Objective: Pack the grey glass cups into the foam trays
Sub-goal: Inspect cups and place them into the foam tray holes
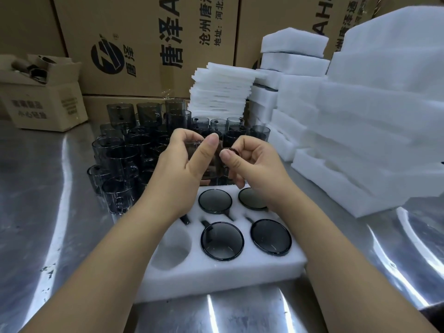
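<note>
While the foam tray (216,282) lies flat on the steel counter (48,212) nearest the person, its near-left well (171,248) is empty. Four grey cups already fill the middle and right wells: two in the near row (222,240) and two in the far row (215,200). The far-left well is hidden under the left forearm, so I cannot tell whether it is filled.

Just above the tray's far edge, the held cup (211,164) is off the counter between both hands. The left hand (182,169) wraps its fingers and thumb round the glass body, and the right hand (254,164) pinches the cup's handle (230,151) between thumb and curled fingers.

The main risk, as I judge it, is a misaligned descent. If the handle misses the well's narrow slot, the cup would ride up on the foam and tilt, or knock the rim of a seated neighbour. The pinch on the handle looks light, so letting go with the left hand early could let the smooth glass swing or slip.

Behind the hands, the unpacked cups (125,150) stand tightly together, some stacked. A forearm sweeping through them could topple glass onto hard steel. Farther back, unevenly piled spare foam (223,92) stands close to those cups, and cardboard boxes (144,44) close off the rear.
</note>
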